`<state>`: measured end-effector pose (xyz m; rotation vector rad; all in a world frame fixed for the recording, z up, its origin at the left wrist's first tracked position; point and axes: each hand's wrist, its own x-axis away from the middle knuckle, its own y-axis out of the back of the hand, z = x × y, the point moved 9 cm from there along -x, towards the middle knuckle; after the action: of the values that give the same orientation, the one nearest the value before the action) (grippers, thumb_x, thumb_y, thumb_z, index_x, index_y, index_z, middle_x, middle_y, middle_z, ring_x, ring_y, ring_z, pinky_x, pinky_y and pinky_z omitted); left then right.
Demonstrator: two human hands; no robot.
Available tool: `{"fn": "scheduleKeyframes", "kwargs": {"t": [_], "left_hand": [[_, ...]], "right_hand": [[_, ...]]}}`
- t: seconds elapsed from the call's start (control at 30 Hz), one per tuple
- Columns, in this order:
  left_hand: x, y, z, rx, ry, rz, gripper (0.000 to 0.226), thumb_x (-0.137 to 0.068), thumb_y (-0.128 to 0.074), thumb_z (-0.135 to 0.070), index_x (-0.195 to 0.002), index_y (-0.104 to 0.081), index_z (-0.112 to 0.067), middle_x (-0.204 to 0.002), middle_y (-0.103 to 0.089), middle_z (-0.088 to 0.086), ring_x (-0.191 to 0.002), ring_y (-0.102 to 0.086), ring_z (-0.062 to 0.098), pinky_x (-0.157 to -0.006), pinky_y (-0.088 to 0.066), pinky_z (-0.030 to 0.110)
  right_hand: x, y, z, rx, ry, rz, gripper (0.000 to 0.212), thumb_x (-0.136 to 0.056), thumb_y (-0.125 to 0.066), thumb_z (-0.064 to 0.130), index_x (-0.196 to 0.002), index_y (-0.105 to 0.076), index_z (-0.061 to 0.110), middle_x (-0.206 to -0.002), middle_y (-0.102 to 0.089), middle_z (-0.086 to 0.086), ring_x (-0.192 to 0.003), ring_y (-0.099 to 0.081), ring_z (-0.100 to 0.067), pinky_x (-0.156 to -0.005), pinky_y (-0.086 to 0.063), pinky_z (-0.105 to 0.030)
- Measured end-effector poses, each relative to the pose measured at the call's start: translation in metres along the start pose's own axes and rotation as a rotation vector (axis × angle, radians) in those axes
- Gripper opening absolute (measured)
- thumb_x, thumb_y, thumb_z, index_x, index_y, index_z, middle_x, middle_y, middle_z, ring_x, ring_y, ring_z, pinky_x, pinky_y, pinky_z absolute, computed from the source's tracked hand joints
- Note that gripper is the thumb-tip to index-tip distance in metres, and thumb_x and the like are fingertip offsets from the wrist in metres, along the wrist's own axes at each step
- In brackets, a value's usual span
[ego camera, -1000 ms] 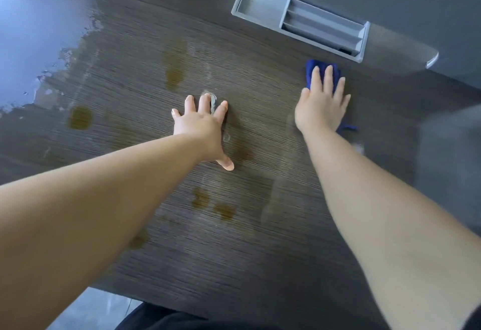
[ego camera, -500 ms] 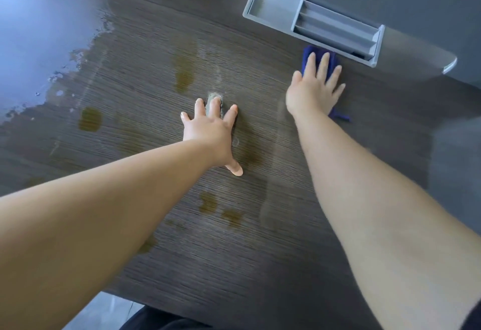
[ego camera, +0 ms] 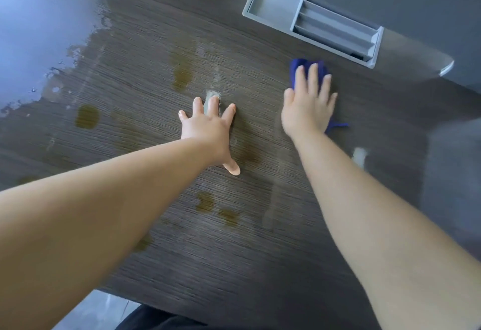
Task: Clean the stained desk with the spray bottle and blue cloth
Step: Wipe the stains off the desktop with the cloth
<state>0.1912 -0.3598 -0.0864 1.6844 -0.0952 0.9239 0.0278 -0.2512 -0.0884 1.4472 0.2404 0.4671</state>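
Note:
The dark wood-grain desk (ego camera: 260,264) carries several yellow-brown stains (ego camera: 87,116), some left of my hands and some nearer me. My right hand (ego camera: 308,107) lies flat with straight fingers on the blue cloth (ego camera: 299,65), pressing it to the desk just in front of the grey tray. Only the cloth's far end and a small corner by my wrist show. My left hand (ego camera: 209,126) rests flat on the desk with fingers spread, over a pale smear. No spray bottle is in view.
A grey compartmented tray (ego camera: 312,21) is set at the desk's far edge, close beyond the cloth. Bright glare covers the desk's far left (ego camera: 39,30). A small pale wet patch (ego camera: 360,153) lies right of my right forearm. The desk's near edge runs bottom left.
My right hand has slid the cloth back toward me, away from the tray it reached half a second ago. My left hand has stayed planted.

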Motion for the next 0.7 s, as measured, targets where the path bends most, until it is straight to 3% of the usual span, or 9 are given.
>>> {"fn": "scheduleKeyframes", "kwargs": {"t": [0.1,0.17,0.23,0.3,0.4,0.43,0.5,0.6,0.7], "left_hand": [[0.0,0.0,0.0,0.002,0.004,-0.009,0.137,-0.047,-0.079,-0.067,-0.15,0.004,-0.029,-0.156,0.002,0.006,-0.143,0.004,0.037,-0.113,-0.016,0.058],[0.0,0.001,0.0,0.006,0.001,-0.014,0.137,-0.047,-0.08,-0.067,-0.15,0.003,-0.029,-0.156,0.001,0.006,-0.143,0.004,0.037,-0.113,-0.016,0.059],[0.001,0.001,0.0,0.011,-0.003,-0.01,0.138,-0.045,-0.08,-0.066,-0.15,0.002,-0.029,-0.155,0.0,0.006,-0.142,0.003,0.037,-0.113,-0.016,0.059],[0.0,0.001,0.0,0.01,-0.005,-0.003,0.138,-0.045,-0.08,-0.066,-0.149,0.002,-0.029,-0.155,0.0,0.007,-0.142,0.002,0.037,-0.112,-0.016,0.059],[0.001,0.003,-0.002,0.015,-0.001,0.001,0.137,-0.044,-0.081,-0.066,-0.149,0.0,-0.03,-0.153,-0.003,0.007,-0.141,-0.002,0.036,-0.112,-0.019,0.059],[0.002,0.004,-0.002,0.016,-0.001,-0.004,0.137,-0.044,-0.081,-0.066,-0.149,-0.001,-0.029,-0.153,-0.004,0.006,-0.14,-0.003,0.035,-0.112,-0.02,0.059],[0.004,0.004,-0.001,0.021,-0.007,-0.013,0.136,-0.046,-0.081,-0.066,-0.15,0.0,-0.03,-0.154,-0.003,0.006,-0.141,-0.003,0.035,-0.113,-0.018,0.058],[0.008,0.002,0.007,0.113,-0.034,-0.052,0.13,-0.048,-0.081,-0.063,-0.149,-0.005,-0.033,-0.155,-0.004,0.003,-0.142,-0.002,0.032,-0.113,-0.019,0.051],[0.026,0.003,0.015,0.212,-0.034,-0.162,0.118,-0.052,-0.08,-0.062,-0.147,-0.016,-0.033,-0.152,-0.012,0.005,-0.14,-0.007,0.03,-0.111,-0.024,0.046]], "right_hand": [[0.057,-0.015,0.038,0.058,0.48,0.074,0.051,-0.098,-0.027,0.037,-0.148,-0.026,0.024,-0.158,-0.019,-0.001,-0.143,-0.016,-0.032,-0.112,-0.019,-0.054],[0.071,-0.013,0.023,0.095,0.657,0.086,0.05,-0.096,-0.029,0.036,-0.144,-0.035,0.024,-0.154,-0.028,-0.001,-0.141,-0.025,-0.032,-0.108,-0.026,-0.055],[0.057,-0.005,-0.013,0.087,0.514,0.066,0.049,-0.098,-0.031,0.034,-0.145,-0.033,0.025,-0.155,-0.026,-0.001,-0.142,-0.023,-0.031,-0.109,-0.023,-0.056],[0.041,-0.003,-0.044,0.07,0.215,0.057,0.05,-0.1,-0.029,0.034,-0.149,-0.021,0.027,-0.159,-0.013,0.002,-0.145,-0.01,-0.028,-0.114,-0.013,-0.055],[0.053,-0.005,-0.032,0.008,-0.066,0.032,0.054,-0.101,-0.025,0.038,-0.151,-0.009,0.028,-0.16,0.0,0.003,-0.146,0.001,-0.028,-0.116,-0.005,-0.052],[0.065,-0.008,-0.016,0.009,-0.032,0.042,0.054,-0.101,-0.025,0.039,-0.151,-0.008,0.027,-0.16,0.001,0.002,-0.146,0.002,-0.029,-0.115,-0.005,-0.052],[0.099,-0.018,0.016,0.042,0.238,0.076,0.054,-0.101,-0.027,0.038,-0.151,-0.011,0.026,-0.16,-0.003,0.001,-0.146,-0.001,-0.03,-0.115,-0.008,-0.052],[0.132,-0.019,0.003,0.114,0.587,0.089,0.05,-0.098,-0.031,0.034,-0.147,-0.029,0.024,-0.156,-0.022,-0.001,-0.143,-0.02,-0.032,-0.111,-0.023,-0.055],[0.112,-0.014,-0.051,0.118,0.427,0.088,0.05,-0.098,-0.028,0.035,-0.147,-0.029,0.025,-0.157,-0.022,0.001,-0.142,-0.021,-0.032,-0.11,-0.022,-0.057]]}}
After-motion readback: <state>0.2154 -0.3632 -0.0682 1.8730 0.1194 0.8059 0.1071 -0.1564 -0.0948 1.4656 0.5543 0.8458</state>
